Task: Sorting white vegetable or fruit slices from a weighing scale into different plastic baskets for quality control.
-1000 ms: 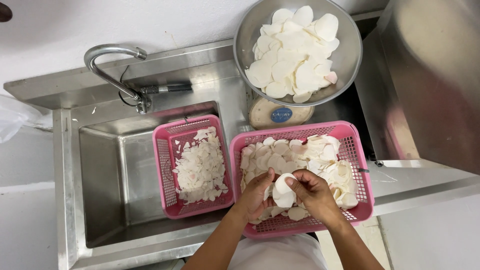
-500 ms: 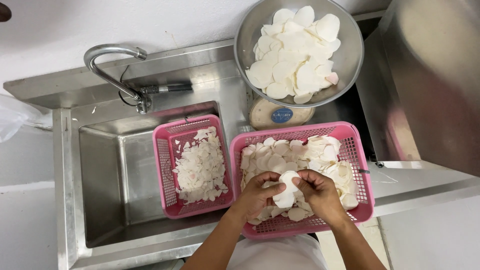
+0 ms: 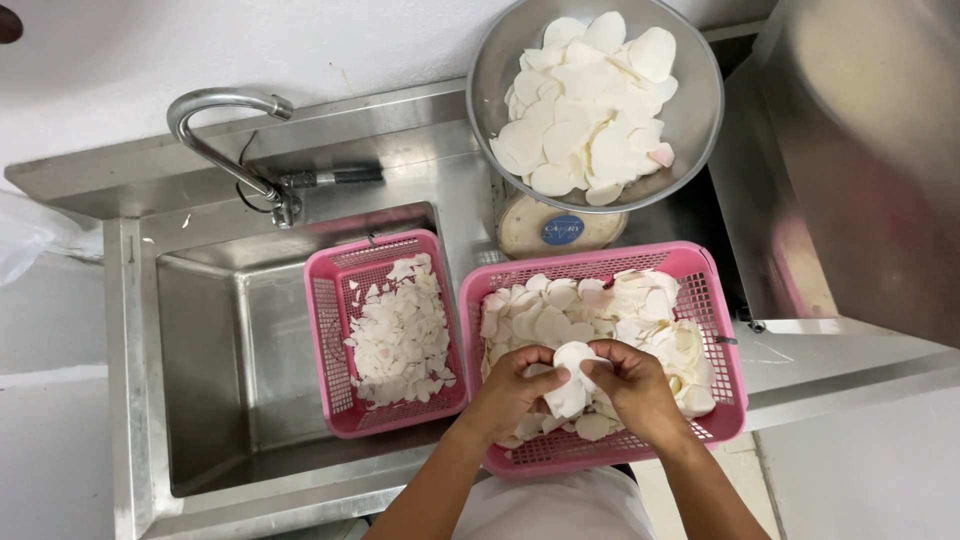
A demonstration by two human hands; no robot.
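Gripping one white, rounded piece (image 3: pixel 572 378) between both hands, directly above the larger pink basket (image 3: pixel 712 300). Left hand (image 3: pixel 515 385) curled on the piece's left side, thumb laid across its top; right hand (image 3: pixel 628 385) closed on the right side, fingertips pressed onto the upper edge. Held low over the basket, likely so anything dropped lands back among the white slices (image 3: pixel 560 310) heaped there. Hard to tell whether peeling, splitting or merely sorting: the contact is partly hidden by the fingers.

Sitting just left, inside the steel sink basin (image 3: pixel 200 380), a smaller pink basket (image 3: pixel 330 330) loaded with thinner, broken white scraps (image 3: pixel 400 335), seemingly kept apart from the whole slices. Perched behind the larger basket, a metal bowl (image 3: pixel 690 130) filled with broad, clean white slices (image 3: pixel 585 105), within easy reach of the hands. Tucked under the bowl's front rim, a round pale lidded container with a blue label (image 3: pixel 560 228). Curving over the sink's back left corner, a chrome tap (image 3: pixel 225 135). Rising at the right, a large steel surface (image 3: pixel 870 150).
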